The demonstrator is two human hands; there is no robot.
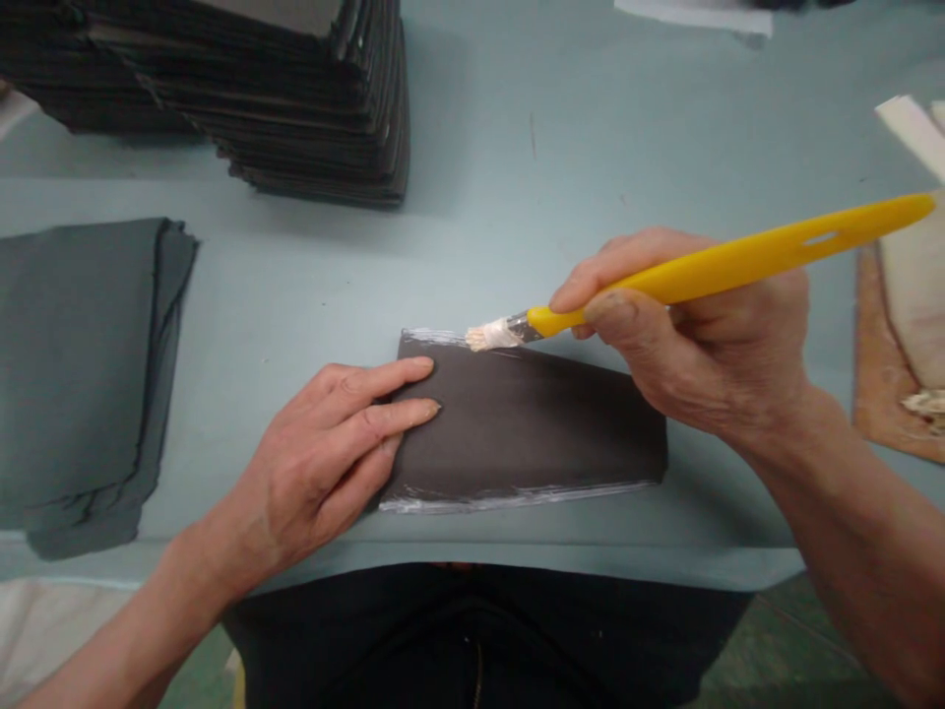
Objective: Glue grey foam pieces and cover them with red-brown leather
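Yellow-handled brush (730,264) in the right hand's (713,350) grip, pinched between thumb and fingers, its whitened bristles touching the far edge of a dark panel (524,423). That panel lies between the hands, white streaks (517,495) along its near and far edges; the left hand (317,458) rests on its left end, fingertips extended. Right of the right hand, a brown board (878,364) bears crusted pale residue (924,404). Beyond the left hand stands a dark stack (325,123).

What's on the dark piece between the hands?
Dark piece: left hand fingers, yellow brush tip at far edge, white streaks along both long edges. Surface under the fingers and behind the right hand is covered.
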